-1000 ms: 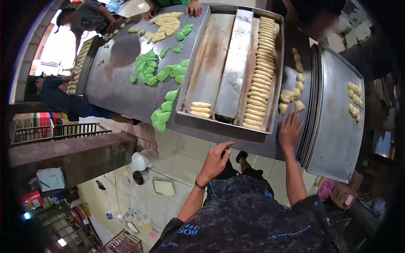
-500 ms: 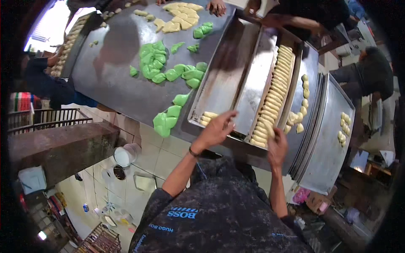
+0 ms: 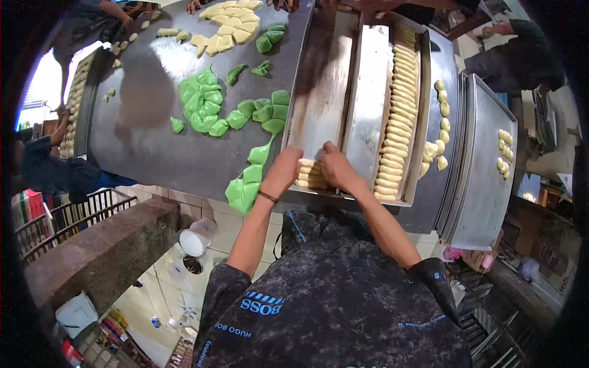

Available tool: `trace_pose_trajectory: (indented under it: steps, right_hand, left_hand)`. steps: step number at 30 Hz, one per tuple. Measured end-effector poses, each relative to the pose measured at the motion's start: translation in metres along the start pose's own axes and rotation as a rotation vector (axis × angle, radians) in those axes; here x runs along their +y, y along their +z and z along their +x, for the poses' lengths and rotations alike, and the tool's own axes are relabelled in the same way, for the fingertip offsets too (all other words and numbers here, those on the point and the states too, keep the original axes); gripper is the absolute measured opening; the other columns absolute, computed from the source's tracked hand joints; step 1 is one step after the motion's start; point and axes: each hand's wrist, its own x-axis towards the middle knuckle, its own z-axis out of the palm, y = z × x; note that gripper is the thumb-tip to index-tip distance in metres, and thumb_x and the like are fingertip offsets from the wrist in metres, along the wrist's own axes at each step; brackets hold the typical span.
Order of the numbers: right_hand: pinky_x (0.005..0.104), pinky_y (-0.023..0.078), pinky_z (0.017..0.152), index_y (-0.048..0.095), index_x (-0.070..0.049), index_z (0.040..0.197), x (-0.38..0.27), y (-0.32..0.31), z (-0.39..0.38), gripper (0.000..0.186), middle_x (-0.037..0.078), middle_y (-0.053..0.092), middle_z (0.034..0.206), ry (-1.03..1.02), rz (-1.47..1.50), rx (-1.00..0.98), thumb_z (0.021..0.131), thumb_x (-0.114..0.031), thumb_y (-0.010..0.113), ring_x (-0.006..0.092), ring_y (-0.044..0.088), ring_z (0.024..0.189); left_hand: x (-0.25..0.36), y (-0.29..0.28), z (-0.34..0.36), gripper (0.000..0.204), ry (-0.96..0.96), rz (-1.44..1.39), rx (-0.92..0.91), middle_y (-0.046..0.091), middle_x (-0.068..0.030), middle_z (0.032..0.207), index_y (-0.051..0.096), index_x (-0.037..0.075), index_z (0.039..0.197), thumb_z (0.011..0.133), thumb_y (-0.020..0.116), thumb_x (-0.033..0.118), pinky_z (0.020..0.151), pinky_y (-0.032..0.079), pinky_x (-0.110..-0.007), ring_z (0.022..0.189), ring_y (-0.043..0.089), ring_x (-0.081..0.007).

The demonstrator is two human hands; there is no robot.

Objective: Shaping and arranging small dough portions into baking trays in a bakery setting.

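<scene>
A person in a dark patterned shirt [image 3: 331, 300] bent both hands to a short group of pale yellow dough rolls [image 3: 311, 179] at the center of the frame, in the lower end of the left channel of a large rectangular metal tray [image 3: 325, 92]. The left hand [image 3: 285, 170], a black band [image 3: 268, 197] at its wrist, sat at the left end of the group with fingers curled nearly closed; the right hand [image 3: 338, 170], likewise curled, met the right end. Whether either had the uppermost roll pinched or merely touched it could not be told.

Right of a flat silver metal divider [image 3: 368, 110], a long column of pale yellow dough rolls [image 3: 400, 116], laid crosswise side by side, filled the right channel. Beyond the tray's right wall, a string of small pale dough lumps [image 3: 444, 124] lay on the gray metal tabletop [image 3: 153, 150], near a stack of metal sheet trays [image 3: 481, 165] whose top one bore a small cluster of pale dough pieces [image 3: 504, 153].

Left of the tray, bright green dough pieces [image 3: 199, 101] trailed toward the tabletop's front edge, beside the left forearm. At the upper center, a pale yellow sheet of cut dough [image 3: 233, 27] was spread near the hands of others at the frame's top edge.
</scene>
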Motion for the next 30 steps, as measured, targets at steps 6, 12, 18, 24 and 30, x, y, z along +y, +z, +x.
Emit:
trace_pose_trajectory:
  steps: [6, 12, 18, 24, 30]
  right_hand:
    - [0.0477, 0.052, 0.09, 0.065, 0.003, 0.113, 0.013, 0.016, -0.001, 0.03, 0.018, 0.064, 0.115, -0.174, -0.19, 0.186, 0.085, 0.004, 0.056, 0.0424, 0.063, 0.095]
    - [0.0449, 0.054, 0.091, 0.069, 0.002, 0.115, 0.019, -0.064, -0.049, 0.037, 0.019, 0.07, 0.116, -0.117, 0.191, 0.01, 0.083, 0.006, 0.052, 0.0373, 0.066, 0.101]
    - [0.0407, 0.055, 0.085, 0.07, -0.002, 0.117, 0.119, -0.14, -0.148, 0.04, 0.017, 0.071, 0.115, 0.284, 0.251, 0.742, 0.081, 0.004, 0.054, 0.0332, 0.067, 0.1]
    - [0.0444, 0.053, 0.081, 0.07, -0.003, 0.103, 0.232, -0.142, -0.177, 0.027, 0.019, 0.071, 0.105, 0.307, -0.024, 1.087, 0.081, 0.0, 0.056, 0.0376, 0.065, 0.095]
    - [0.0455, 0.05, 0.082, 0.068, -0.002, 0.104, 0.324, -0.142, -0.18, 0.025, 0.017, 0.068, 0.1, 0.131, -0.184, 1.05, 0.08, -0.002, 0.059, 0.0379, 0.062, 0.09]
  left_hand:
    - [-0.013, 0.028, 0.001, 0.026, 0.098, 0.047, 0.124, 0.07, -0.0179, 0.092, 0.068, -0.004, 0.106, 0.083, 0.058, 0.001, 0.079, 0.051, -0.045, 0.082, 0.062, -0.0404]
    - [-0.008, 0.027, -0.01, 0.026, 0.005, -0.023, -0.006, 0.07, -0.016, 0.091, 0.07, -0.002, 0.103, 0.08, 0.057, 0.0, 0.08, 0.052, -0.042, 0.083, 0.063, -0.0336]
    - [-0.005, 0.035, -0.017, 0.047, -0.009, 0.175, 0.101, 0.068, -0.0176, 0.11, 0.067, -0.002, 0.121, 0.079, 0.049, -0.009, 0.09, 0.051, -0.043, 0.096, 0.063, -0.0361]
    - [-0.003, 0.043, -0.013, 0.037, -0.076, 0.259, 0.146, 0.068, -0.0137, 0.102, 0.069, 0.002, 0.121, 0.086, 0.059, -0.003, 0.077, 0.052, -0.039, 0.081, 0.06, -0.0261]
    - [0.063, 0.051, -0.047, 0.034, -0.085, 0.247, 0.245, 0.071, -0.0134, 0.106, 0.07, 0.003, 0.124, 0.091, 0.06, 0.001, 0.079, 0.054, -0.036, 0.086, 0.065, -0.025]
